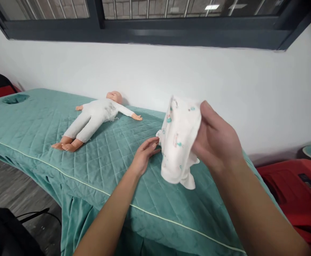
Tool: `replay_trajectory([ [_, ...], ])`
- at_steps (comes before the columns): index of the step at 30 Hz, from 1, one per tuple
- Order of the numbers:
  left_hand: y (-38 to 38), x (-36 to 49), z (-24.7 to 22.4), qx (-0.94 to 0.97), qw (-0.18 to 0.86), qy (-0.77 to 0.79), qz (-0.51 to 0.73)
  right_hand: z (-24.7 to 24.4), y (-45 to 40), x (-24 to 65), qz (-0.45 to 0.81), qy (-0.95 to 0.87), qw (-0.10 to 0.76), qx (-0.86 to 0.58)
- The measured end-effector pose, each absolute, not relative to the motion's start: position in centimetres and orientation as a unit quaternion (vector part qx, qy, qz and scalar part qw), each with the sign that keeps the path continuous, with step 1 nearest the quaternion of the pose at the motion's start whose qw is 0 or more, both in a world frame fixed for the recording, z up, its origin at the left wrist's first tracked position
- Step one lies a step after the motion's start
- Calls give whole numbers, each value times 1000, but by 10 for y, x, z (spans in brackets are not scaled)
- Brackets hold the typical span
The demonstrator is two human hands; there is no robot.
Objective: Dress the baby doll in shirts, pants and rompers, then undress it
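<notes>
A soft white baby garment [178,142] with small teal and reddish prints hangs loosely above the bed; its exact cut is hidden by the folds. My right hand [219,137] grips its upper right edge, thumb on top and fingers behind the fabric. At the lower left side, my left hand [146,153] has its fingertips closed at a small corner of the cloth. Farther left, a baby doll [96,112] with a white cloth body lies on its back, arms spread and bare feet toward the near side. Neither hand touches the doll.
A green quilted massage bed [112,165] with a face hole [16,99] runs along the white wall. Above it is a dark window frame [155,32]. Red cases [294,188] stand at the right, and a black bag [8,231] is at lower left.
</notes>
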State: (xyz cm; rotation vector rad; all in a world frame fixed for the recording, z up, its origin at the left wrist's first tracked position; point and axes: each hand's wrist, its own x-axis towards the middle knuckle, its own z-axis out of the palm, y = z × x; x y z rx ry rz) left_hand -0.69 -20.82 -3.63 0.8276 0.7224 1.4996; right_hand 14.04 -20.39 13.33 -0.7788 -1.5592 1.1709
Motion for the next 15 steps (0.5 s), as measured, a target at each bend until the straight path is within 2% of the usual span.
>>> replay_trajectory([
  [5, -213, -6, -35, 439, 603, 271, 608, 103, -151, 128, 361, -730, 492, -307],
  [10, -216, -5, -30, 458, 619, 261, 582, 41, -162, 153, 239, -764, 420, -428],
  [15, -219, -2, -25, 571, 570, 301, 507, -5, -226, 192, 166, -680, 512, -499],
])
